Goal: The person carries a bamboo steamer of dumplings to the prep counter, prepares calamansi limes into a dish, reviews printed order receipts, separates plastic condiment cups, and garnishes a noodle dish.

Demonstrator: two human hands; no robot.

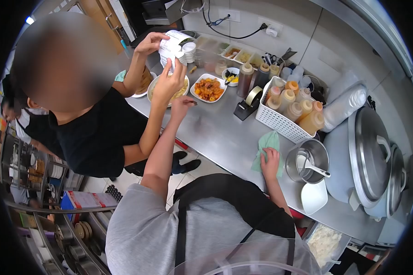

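Note:
My left hand (181,108) reaches across the counter, its fingers pinched around a small dark item (192,103) too small to name. Just beyond it is a square white bowl of orange-red sauced food (209,88). Beside my wrist stands a white plate of pale food (182,89), partly covered by arms. My right hand (270,161) presses on a crumpled green cloth (267,145), with fingers bent over its lower edge. Right of that hand is a steel pot (323,155) with a white-handled utensil (317,170) inside, and an unfilled white bowl (314,198) sits nearer to me.
A co-worker in a black shirt (94,133) stands at left, holding a paper slip (170,46) over the plates. Behind the counter (215,126) are a tape dispenser (248,103) and a white basket (280,121) of sauce bottles. Large lidded cookers (348,160) stand at right.

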